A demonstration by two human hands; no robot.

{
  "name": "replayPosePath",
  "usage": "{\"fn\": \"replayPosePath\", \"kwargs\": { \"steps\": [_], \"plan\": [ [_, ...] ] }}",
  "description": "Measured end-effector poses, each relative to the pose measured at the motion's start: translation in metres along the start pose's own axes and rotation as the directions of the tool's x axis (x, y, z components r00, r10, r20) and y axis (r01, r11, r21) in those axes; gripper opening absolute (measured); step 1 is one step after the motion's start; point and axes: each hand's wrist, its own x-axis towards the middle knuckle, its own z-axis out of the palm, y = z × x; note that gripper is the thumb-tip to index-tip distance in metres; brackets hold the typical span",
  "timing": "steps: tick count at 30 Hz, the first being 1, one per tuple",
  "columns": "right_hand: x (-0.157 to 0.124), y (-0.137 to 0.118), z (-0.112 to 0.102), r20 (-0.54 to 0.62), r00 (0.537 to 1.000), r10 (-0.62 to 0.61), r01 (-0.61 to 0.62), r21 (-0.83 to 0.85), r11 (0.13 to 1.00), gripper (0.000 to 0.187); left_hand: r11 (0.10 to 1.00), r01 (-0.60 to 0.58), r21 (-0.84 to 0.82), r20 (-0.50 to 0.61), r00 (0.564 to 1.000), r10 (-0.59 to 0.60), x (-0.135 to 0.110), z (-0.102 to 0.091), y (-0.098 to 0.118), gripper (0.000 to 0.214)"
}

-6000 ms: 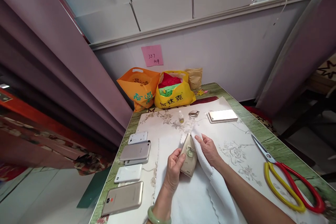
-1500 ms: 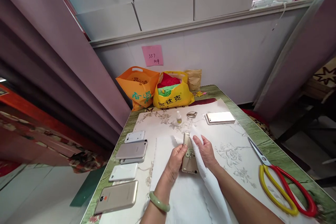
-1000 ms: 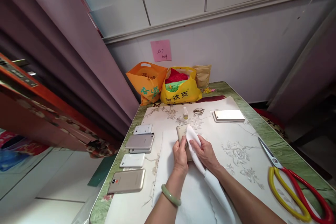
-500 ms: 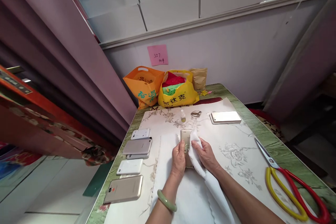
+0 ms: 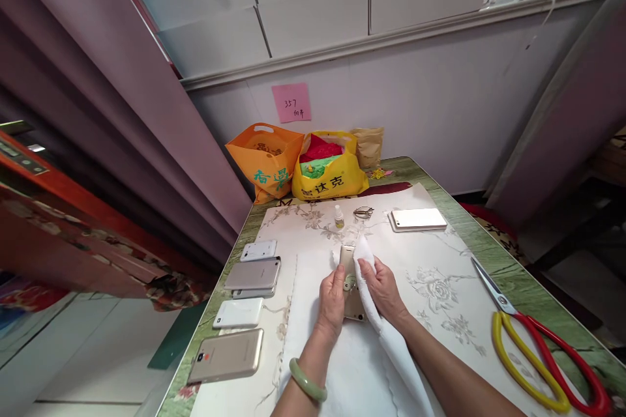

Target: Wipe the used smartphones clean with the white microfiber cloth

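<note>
Between my hands is a gold smartphone (image 5: 353, 303), its back facing up, with a round mark in the middle. My left hand (image 5: 332, 300) grips its left edge, thumb on the upper part. My right hand (image 5: 383, 285) pinches a fold of white cloth (image 5: 364, 257) against the phone's right side. The rest of the cloth spreads beneath the phone and toward me. Beyond the phone stand a small clear dropper bottle (image 5: 339, 216) with a white cap and a pair of thin-framed glasses (image 5: 363, 212).
Several phones lie at the left, a gold one (image 5: 227, 355) nearest. Two phones (image 5: 419, 219) are stacked at the right back. Large scissors (image 5: 528, 332) with red and yellow handles lie at the right edge. An orange bag (image 5: 264, 153) and a yellow bag (image 5: 330, 186) stand at the back.
The phone has tilted in my hands, and more of its lower back shows. The cloth fold has shifted slightly along its right side. The camera view has moved a little.
</note>
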Motion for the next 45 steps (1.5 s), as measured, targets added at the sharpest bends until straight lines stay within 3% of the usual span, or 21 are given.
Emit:
{"fn": "replayPosePath", "kwargs": {
  "steps": [3,5,8,11,14,15,17,20,23,27,31,34,41,43,45],
  "plan": [
    [-0.005,0.000,0.002,0.051,0.999,-0.009,0.011,-0.024,1.000,0.047,0.998,-0.042,-0.051,-0.012,0.999,0.042,0.001,0.001,-0.001,0.049],
    [-0.007,0.002,0.002,0.016,1.000,0.005,-0.005,0.021,1.000,0.047,0.992,-0.041,-0.120,-0.051,0.998,0.035,0.002,0.001,-0.002,0.053],
    [-0.005,0.003,-0.003,-0.188,0.980,0.063,-0.046,0.097,0.994,0.050,0.972,0.034,-0.233,-0.140,0.988,-0.068,0.003,-0.002,-0.002,0.059],
    [0.003,0.003,-0.017,-0.418,0.901,0.114,-0.069,0.122,0.990,0.058,0.949,0.108,-0.295,-0.223,0.958,-0.178,0.002,-0.004,-0.003,0.059],
    [0.010,0.003,-0.028,-0.538,0.838,0.085,-0.041,0.095,0.995,0.063,0.951,0.110,-0.288,-0.175,0.971,-0.165,0.001,-0.006,-0.004,0.056],
    [0.010,0.003,-0.029,-0.537,0.841,0.066,-0.029,0.078,0.997,0.062,0.955,0.103,-0.278,-0.145,0.978,-0.148,0.001,-0.006,-0.005,0.055],
    [0.006,0.004,-0.026,-0.443,0.895,0.046,-0.027,0.048,0.998,0.059,0.967,0.081,-0.243,-0.082,0.991,-0.104,0.000,-0.007,-0.006,0.053],
    [-0.002,0.003,-0.015,-0.135,0.991,0.023,-0.023,0.002,1.000,0.054,0.989,-0.023,-0.148,0.004,1.000,0.024,0.001,-0.007,-0.005,0.045],
    [-0.006,0.002,-0.008,0.049,0.996,-0.071,0.076,-0.102,0.992,0.046,0.992,-0.108,-0.069,0.044,0.993,0.111,0.000,-0.007,-0.003,0.041],
    [-0.003,0.003,-0.012,-0.011,0.996,-0.087,0.084,-0.168,0.982,0.040,0.997,-0.079,-0.002,0.065,0.995,0.079,-0.001,-0.007,0.001,0.043],
    [0.001,0.005,-0.015,-0.138,0.990,0.018,-0.019,-0.008,1.000,0.045,0.998,-0.019,0.053,0.148,0.989,0.011,-0.003,-0.006,0.003,0.044],
    [0.004,0.004,-0.015,-0.269,0.961,0.060,-0.032,0.108,0.994,0.048,0.999,0.019,0.042,0.204,0.979,-0.027,-0.005,-0.006,0.004,0.043],
    [0.011,0.000,-0.025,-0.427,0.893,0.140,-0.080,0.155,0.985,0.047,0.999,0.010,-0.036,0.134,0.991,-0.005,-0.006,-0.007,0.004,0.047],
    [0.009,0.000,-0.026,-0.404,0.897,0.177,-0.132,0.137,0.982,0.055,0.999,0.013,-0.041,0.123,0.992,-0.008,-0.005,-0.007,0.003,0.048],
    [0.005,0.000,-0.022,-0.273,0.937,0.218,-0.186,0.138,0.973,0.064,0.999,-0.008,-0.034,0.113,0.993,0.011,-0.004,-0.007,0.002,0.047]
  ]
}}
